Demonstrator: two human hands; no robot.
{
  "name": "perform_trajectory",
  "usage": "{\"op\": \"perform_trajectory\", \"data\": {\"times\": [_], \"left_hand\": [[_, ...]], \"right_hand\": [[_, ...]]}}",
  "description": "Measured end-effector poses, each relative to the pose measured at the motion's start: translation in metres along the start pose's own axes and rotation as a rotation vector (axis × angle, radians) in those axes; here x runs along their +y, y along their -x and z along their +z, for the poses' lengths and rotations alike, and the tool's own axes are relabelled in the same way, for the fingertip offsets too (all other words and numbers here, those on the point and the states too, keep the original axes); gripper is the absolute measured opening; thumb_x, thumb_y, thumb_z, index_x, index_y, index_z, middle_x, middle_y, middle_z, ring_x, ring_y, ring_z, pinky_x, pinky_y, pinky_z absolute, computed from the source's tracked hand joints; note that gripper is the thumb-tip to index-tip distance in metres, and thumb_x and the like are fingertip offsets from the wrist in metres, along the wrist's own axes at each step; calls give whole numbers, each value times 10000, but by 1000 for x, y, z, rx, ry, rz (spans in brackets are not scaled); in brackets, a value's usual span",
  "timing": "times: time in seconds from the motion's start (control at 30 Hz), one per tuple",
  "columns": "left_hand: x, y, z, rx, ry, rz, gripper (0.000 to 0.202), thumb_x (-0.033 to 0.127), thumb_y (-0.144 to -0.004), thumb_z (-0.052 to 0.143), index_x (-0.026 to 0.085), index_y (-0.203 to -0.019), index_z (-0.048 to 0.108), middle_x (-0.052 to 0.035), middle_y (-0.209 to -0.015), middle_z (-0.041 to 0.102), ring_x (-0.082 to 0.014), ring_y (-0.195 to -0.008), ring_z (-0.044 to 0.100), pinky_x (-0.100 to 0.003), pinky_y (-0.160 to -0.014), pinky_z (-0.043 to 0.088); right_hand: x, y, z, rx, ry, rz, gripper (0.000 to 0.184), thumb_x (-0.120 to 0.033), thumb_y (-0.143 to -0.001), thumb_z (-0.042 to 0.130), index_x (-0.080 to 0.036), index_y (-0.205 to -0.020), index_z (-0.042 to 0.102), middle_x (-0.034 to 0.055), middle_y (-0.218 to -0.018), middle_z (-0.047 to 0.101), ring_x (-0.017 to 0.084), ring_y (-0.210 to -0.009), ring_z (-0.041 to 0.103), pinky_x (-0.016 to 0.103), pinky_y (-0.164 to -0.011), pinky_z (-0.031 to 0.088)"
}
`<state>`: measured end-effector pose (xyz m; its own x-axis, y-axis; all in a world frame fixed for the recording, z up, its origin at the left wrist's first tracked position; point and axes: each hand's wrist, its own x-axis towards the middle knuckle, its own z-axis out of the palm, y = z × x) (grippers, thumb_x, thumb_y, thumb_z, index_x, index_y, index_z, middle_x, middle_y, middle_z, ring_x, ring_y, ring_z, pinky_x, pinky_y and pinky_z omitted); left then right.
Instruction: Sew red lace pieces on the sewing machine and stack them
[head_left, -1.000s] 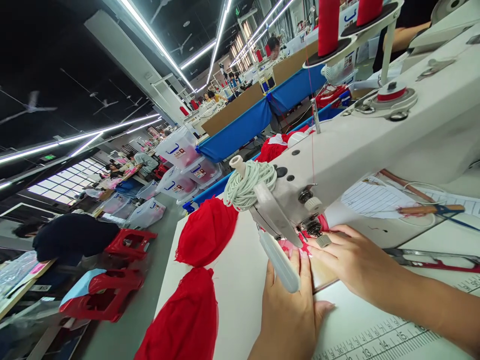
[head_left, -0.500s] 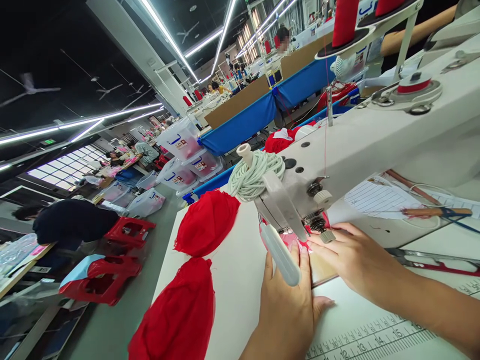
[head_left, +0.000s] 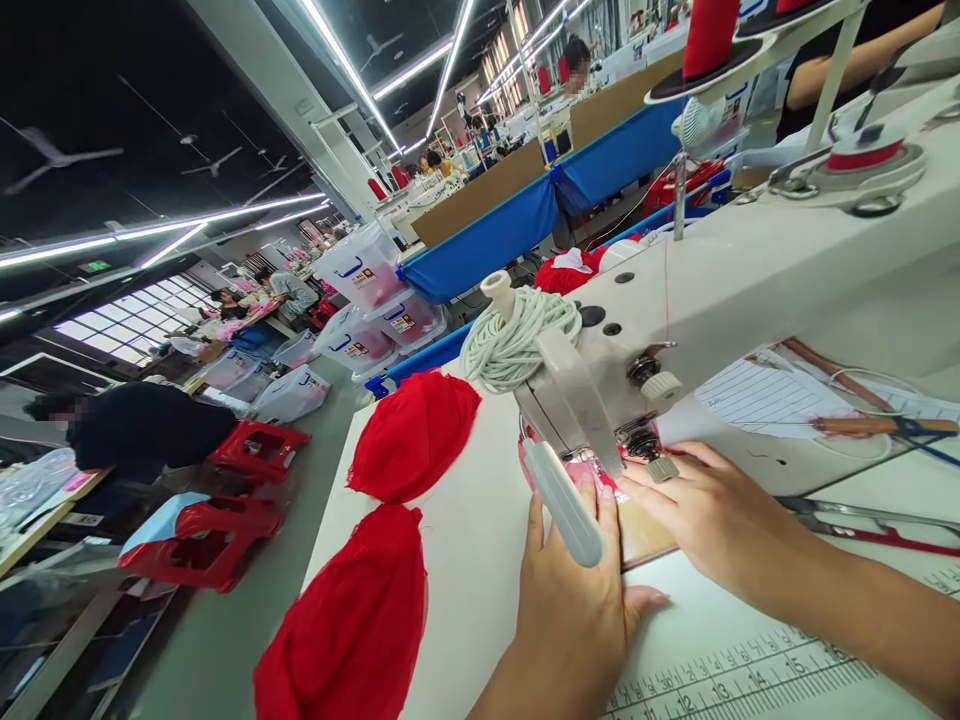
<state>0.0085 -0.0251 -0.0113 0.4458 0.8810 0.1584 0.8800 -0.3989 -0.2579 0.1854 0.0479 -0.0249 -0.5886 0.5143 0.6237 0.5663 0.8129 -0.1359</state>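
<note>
The left forearm [head_left: 514, 680] rises from the bottom edge, its left hand [head_left: 570, 610] palm down with the back facing up; the fingers reach forward nearly straight, partly hidden from view, while the left thumb [head_left: 645, 601] sticks out to the right, well apart from them; the right forearm [head_left: 847, 590] slants in from the right edge, the right hand [head_left: 712, 510] also palm down, its fingers pointing left and slightly bent; the two hands' fingertips lie near each other; the right thumb is hidden.
</note>
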Motion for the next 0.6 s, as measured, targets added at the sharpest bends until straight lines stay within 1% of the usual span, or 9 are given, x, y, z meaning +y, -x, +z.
{"op": "perform_trajectory", "data": {"times": [0.07,0.2,0.3,0.4,0.5,0.6], "left_hand": [[0,0,0,10,-4,-2,793,681,-862,341,85,-1377,433,-172,-1412,468,-351,-1252,481,-506,-968,468],[-1,-1,1,8,15,-23,797,687,-859,344,98,-1392,413,-176,-1407,472,-354,-1260,476,-518,-948,483],[-1,0,2,17,19,-26,800,688,-861,330,99,-1398,405,-179,-1419,454,-361,-1256,480,-515,-938,490],[-1,1,3,49,15,-20,826,689,-863,315,66,-1401,388,-193,-1434,424,-367,-1266,467,-494,-924,504],[-1,2,4,65,14,-13,844,694,-863,299,44,-1393,392,-192,-1427,434,-370,-1261,471,-489,-908,513],[-1,3,4,58,21,-9,815,681,-873,305,54,-1381,416,-170,-1411,463,-367,-1245,489,-492,-913,510]], "right_hand": [[1,0,1,-2,3,-2,406,47,-594,409,-190,-761,693,38,-810,738,234,-789,607,382,-782,418],[1,-1,2,-10,7,6,413,40,-601,413,-185,-780,709,38,-778,735,239,-795,612,385,-790,428],[2,-1,2,-20,4,15,421,36,-628,425,-171,-840,724,47,-841,744,248,-843,619,388,-806,433],[2,-1,3,-27,-8,24,413,28,-654,435,-155,-880,729,65,-916,745,257,-885,622,399,-833,435],[2,0,2,-29,-30,42,399,31,-655,437,-148,-859,730,76,-859,744,266,-901,627,400,-812,453],[2,0,1,-35,-71,60,394,45,-638,425,-162,-798,720,71,-780,736,263,-891,637,393,-793,471]]}}
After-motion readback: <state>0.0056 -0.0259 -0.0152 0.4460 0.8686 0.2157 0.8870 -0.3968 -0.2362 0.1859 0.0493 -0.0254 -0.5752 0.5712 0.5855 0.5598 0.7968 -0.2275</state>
